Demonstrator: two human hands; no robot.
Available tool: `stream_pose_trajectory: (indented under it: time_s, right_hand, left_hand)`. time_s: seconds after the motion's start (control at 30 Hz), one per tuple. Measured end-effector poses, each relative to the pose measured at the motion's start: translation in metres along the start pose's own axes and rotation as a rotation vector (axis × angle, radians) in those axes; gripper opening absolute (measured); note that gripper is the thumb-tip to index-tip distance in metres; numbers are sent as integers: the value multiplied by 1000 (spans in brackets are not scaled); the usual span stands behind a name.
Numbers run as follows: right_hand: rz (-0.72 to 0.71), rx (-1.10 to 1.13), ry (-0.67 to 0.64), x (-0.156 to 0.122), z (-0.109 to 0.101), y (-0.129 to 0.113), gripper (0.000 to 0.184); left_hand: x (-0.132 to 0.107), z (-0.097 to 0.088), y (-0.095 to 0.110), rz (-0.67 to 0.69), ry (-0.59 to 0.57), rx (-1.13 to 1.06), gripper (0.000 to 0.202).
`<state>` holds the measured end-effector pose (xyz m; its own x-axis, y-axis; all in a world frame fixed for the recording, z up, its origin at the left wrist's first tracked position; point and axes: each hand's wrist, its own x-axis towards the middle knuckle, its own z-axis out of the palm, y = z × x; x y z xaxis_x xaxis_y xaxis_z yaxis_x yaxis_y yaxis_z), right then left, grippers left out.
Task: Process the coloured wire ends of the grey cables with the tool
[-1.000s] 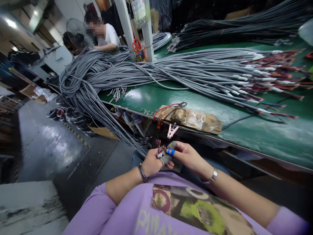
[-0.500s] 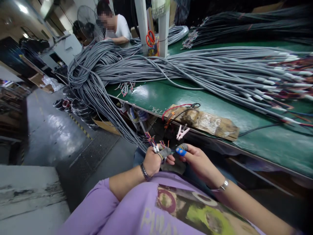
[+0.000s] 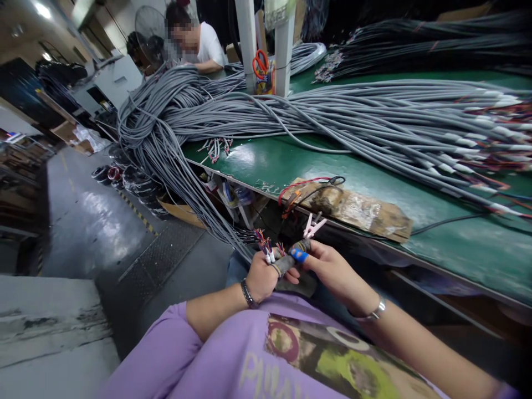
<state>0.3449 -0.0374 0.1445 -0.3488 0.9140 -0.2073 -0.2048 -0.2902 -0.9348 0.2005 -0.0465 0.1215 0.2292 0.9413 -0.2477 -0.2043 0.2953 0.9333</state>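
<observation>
Low in front of my lap, my left hand [image 3: 266, 274] is closed round the ends of several grey cables [image 3: 208, 213]. Stripped, coloured wire ends [image 3: 266, 244] stick up from its grip, with white sleeves below them. Grey covers are on some fingers of both hands. My right hand [image 3: 318, 260] is pinched close against the left fingertips, a blue wrap on its thumb. Whatever lies between the right fingertips is too small and covered to make out. A pale pink clip [image 3: 315, 226] at the bench edge is just above my right hand.
The green bench [image 3: 257, 166] carries a thick bundle of grey cables [image 3: 291, 119]. At its front edge lies a taped cardboard piece [image 3: 357, 210] with red and black leads. Orange-handled scissors [image 3: 260, 64] stand by a white post. Across the bench sits a person [image 3: 208, 47].
My right hand has moved left, and its fingertips now meet those of my left hand. The left hand keeps its grip on the cables. The view has shifted slightly.
</observation>
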Motion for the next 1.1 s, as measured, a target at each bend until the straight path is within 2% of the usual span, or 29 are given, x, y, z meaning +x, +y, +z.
stream_pose_trajectory:
  time_s: [0.17, 0.37, 0.6, 0.77, 0.9, 0.97, 1.1]
  right_hand:
    - [40, 68, 149, -2, 1, 4, 38]
    - [64, 189, 154, -2, 5, 0, 39]
    - [29, 229, 281, 1, -13, 15, 30]
    - [47, 399, 259, 8, -33, 17, 29]
    - [98, 481, 160, 19, -40, 5, 38]
    - [51, 483, 134, 24, -37, -1, 38]
    - [-93, 403, 182, 30, -28, -4, 44]
  left_hand:
    - [0, 0, 1, -5, 36, 23, 45]
    - [0, 3, 4, -11, 51, -7, 45]
    - [-1, 3, 12, -6, 116, -107, 43]
    - [0, 7, 25, -31, 106, -164, 42]
    - [3, 17, 32, -67, 32, -174, 42]
    - [6, 23, 32, -74, 14, -167, 43]
    - [10, 32, 32, -72, 21, -156, 44]
